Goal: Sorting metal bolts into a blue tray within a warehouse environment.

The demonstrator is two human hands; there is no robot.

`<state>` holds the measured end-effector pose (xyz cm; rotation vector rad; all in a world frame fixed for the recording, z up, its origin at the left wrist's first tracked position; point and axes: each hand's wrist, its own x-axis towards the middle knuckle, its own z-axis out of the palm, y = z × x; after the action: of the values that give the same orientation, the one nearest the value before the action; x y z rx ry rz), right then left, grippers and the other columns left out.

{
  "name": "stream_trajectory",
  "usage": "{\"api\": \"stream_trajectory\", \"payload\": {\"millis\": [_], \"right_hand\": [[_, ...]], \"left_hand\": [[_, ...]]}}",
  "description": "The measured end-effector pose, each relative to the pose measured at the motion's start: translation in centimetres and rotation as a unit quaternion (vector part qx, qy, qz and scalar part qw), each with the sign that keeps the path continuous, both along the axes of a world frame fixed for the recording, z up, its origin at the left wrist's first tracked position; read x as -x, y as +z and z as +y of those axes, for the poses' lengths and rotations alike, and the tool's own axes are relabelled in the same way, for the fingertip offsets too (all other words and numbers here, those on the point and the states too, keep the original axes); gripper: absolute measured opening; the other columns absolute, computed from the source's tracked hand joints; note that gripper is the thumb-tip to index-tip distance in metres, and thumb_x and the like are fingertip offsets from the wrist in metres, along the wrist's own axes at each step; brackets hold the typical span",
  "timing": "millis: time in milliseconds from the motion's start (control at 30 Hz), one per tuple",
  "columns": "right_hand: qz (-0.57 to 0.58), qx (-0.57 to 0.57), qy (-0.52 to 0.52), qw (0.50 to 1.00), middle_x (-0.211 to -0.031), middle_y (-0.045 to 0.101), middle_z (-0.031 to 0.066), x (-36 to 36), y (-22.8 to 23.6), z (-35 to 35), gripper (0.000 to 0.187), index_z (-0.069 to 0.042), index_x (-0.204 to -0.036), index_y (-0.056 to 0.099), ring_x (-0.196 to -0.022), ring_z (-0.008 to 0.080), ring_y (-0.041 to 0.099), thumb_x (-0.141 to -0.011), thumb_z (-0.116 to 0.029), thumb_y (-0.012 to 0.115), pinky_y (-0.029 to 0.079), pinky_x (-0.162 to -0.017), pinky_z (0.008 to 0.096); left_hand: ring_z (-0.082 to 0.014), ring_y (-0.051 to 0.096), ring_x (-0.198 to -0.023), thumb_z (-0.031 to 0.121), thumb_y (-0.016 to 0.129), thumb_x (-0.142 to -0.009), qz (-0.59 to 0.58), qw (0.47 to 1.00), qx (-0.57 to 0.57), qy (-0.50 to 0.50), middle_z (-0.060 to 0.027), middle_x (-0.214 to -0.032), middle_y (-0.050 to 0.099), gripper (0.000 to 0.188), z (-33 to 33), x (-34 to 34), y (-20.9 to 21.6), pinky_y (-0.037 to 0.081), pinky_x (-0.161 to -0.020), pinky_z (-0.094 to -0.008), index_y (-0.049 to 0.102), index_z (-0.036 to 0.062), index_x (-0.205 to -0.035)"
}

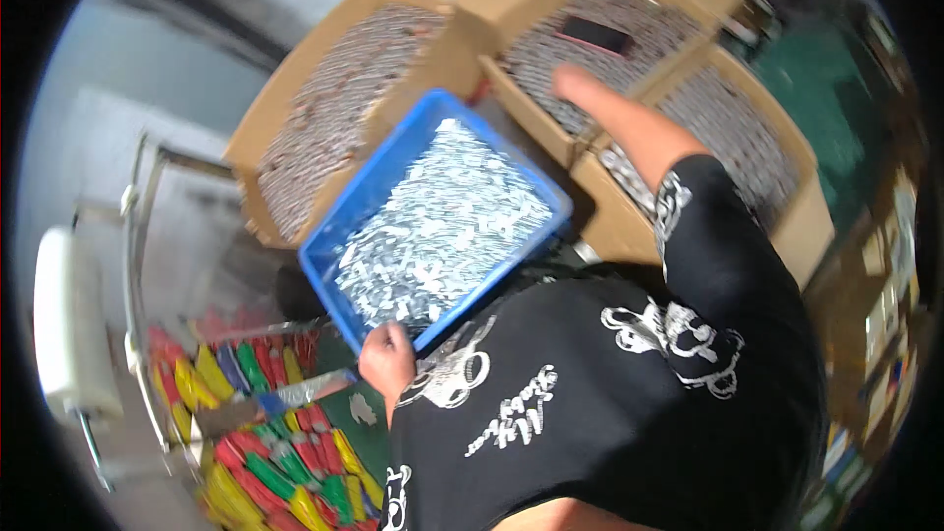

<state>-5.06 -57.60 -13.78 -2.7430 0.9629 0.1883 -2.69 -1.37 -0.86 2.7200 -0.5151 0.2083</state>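
Observation:
A blue plastic bin [313,258] full of small shiny white and silvery pieces sits tilted in front of my body. My left hand [387,358] is closed on its near corner, with the thumb over the rim. My right arm stretches out to an open cardboard box [536,103] packed with small greyish-brown pieces. Over its contents is my right hand [572,85], blurred, its fingers not clear enough to read. A dark phone with a reddish edge [595,36] lies on the pieces just beyond that hand.
Cardboard boxes of similar pieces stand to the left [258,138] and right [808,202]. At lower left are red, yellow and green bundles [295,462]. A white roll [74,324] hangs by a metal frame [133,265]. Green floor [816,103] shows at far right.

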Motion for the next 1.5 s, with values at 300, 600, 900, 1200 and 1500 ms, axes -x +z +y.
{"api": "stream_trajectory", "payload": {"millis": [300, 600, 900, 1200, 1500], "right_hand": [[-0.063, -0.029, 0.042, 0.997, -0.096, 0.067, 0.0263, 1.8, -4.4, -4.1, 0.043, -0.002, -0.1, 0.069, -0.089, 0.0392, 0.066, -0.079, -0.039, 0.069, 0.052, -0.079, 0.0466], [-0.009, 0.014, -0.024, 1.0, -0.095, 0.07, 0.0168, 4.3, -1.5, -3.6, 0.043, 0.001, -0.105, 0.066, -0.081, 0.0309, 0.068, -0.08, -0.032, 0.075, 0.053, -0.07, 0.04], [-0.316, -0.386, 0.054, 0.865, -0.091, 0.062, 0.0003, -11.6, 25.0, 13.1, 0.034, -0.006, -0.115, 0.063, -0.076, 0.0053, 0.054, -0.09, -0.029, 0.064, 0.044, -0.061, 0.0214], [-0.043, 0.162, 0.248, 0.954, -0.117, 0.064, 0.0188, -33.4, 20.1, 28.4, 0.044, -0.012, -0.135, 0.048, -0.11, 0.033, 0.062, -0.092, -0.019, 0.049, 0.05, -0.09, 0.0466], [-0.256, -0.208, 0.304, 0.894, -0.103, 0.067, 0.0217, -25.9, 22.3, 35.8, 0.039, -0.011, -0.121, 0.057, -0.098, 0.0322, 0.066, -0.086, -0.026, 0.06, 0.051, -0.085, 0.0421]], "left_hand": [[-0.0374, 0.061, -0.062, 0.021, 0.062, -0.082, -0.064, 0.995, 0.056, -0.045, -0.0177, -0.068, 0.062, 0.026, -0.4, 0.2, 1.3, 0.048, -0.058, -0.0462, 0.063, 0.0022, -0.064], [-0.0381, 0.062, -0.068, 0.026, 0.063, -0.082, -0.014, 0.997, 0.059, -0.052, -0.0161, -0.073, 0.064, 0.025, -0.7, -0.1, 1.7, 0.048, -0.061, -0.0469, 0.066, 0.0047, -0.07], [-0.0361, 0.06, -0.06, 0.022, 0.063, -0.08, -0.038, 0.994, 0.083, -0.065, -0.014, -0.065, 0.06, 0.024, -0.1, -0.3, 1.1, 0.047, -0.056, -0.0473, 0.061, 0.0054, -0.062], [-0.0311, 0.059, -0.053, 0.022, 0.065, -0.079, -0.079, 0.981, 0.123, -0.131, -0.0109, -0.058, 0.057, 0.025, 1.2, -1.1, 0.0, 0.048, -0.049, -0.0424, 0.059, 0.0085, -0.058], [-0.0289, 0.061, -0.056, 0.02, 0.065, -0.079, -0.088, 0.977, 0.146, -0.131, -0.0093, -0.059, 0.057, 0.023, 1.9, -0.8, 0.0, 0.05, -0.052, -0.0415, 0.061, 0.0085, -0.06]]}}
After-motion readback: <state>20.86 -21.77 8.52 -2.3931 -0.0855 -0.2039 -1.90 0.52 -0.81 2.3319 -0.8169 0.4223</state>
